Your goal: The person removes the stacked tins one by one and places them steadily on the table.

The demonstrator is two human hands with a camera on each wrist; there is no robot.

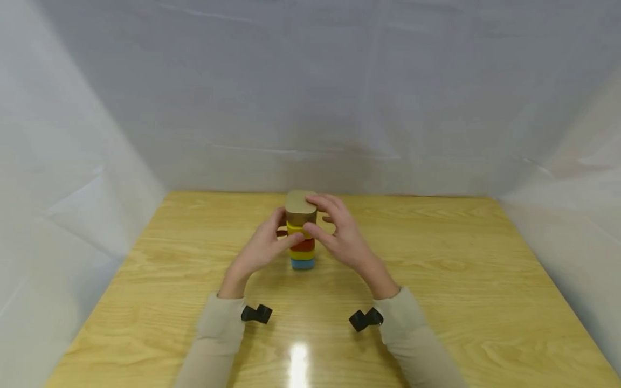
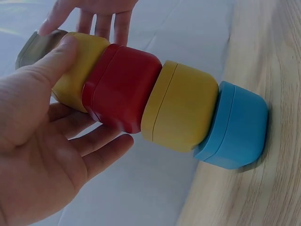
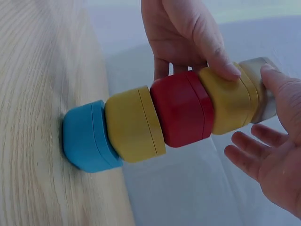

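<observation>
White sheeting (image 1: 310, 108) closes in the back and both sides of a pale wooden table (image 1: 436, 302); the stack of boxes stands near the middle of the table's width, toward the far edge, with bare wood open on the left, on the right and in front of it; the near strip of table carries only a glare spot.

The stack runs blue box (image 2: 237, 126) on the wood, then a yellow box (image 2: 183, 108), a red box (image 2: 123, 87), an upper yellow box (image 2: 77, 66) and a grey-brown box (image 1: 301, 206) on top; in the wrist views the column bends a little, not dead straight.

The left hand (image 1: 264, 248) has its thumb pressed on the upper yellow box, fingers loosely spread behind the stack, so it steadies rather than clasps; the right hand (image 1: 339, 237) lays a fingertip on the grey-brown box and its thumb against the upper yellow one, the other fingers open and clear of the stack.
</observation>
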